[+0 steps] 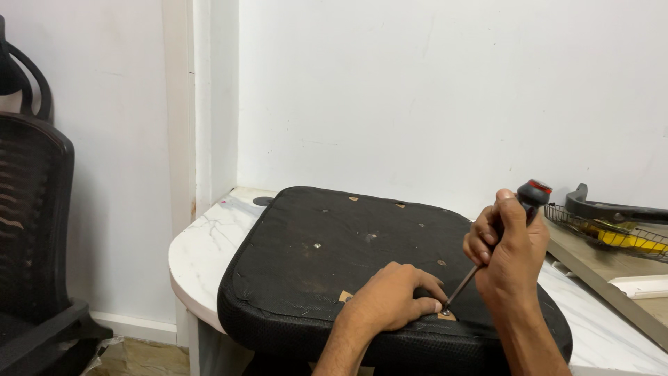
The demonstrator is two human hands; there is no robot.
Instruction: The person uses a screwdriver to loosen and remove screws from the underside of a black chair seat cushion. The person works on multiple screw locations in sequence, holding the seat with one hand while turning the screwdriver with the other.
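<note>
I see a white marble-patterned desk (202, 251) with a rounded corner, pushed against the white wall. A black chair seat cushion (327, 264) lies on it upside down, its fabric underside facing up, and covers most of the desk; its front edge hangs slightly past the desk's front. At the right, a pale wooden board (598, 268) rests on the desk, carrying a wire basket (605, 230). Behind the cushion, a small dark round spot (263, 201) shows near the wall.

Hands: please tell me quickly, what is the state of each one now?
Left hand: holds nothing, rests on the seat cushion, fingertips by the screw.
Right hand: closed on the screwdriver.
</note>
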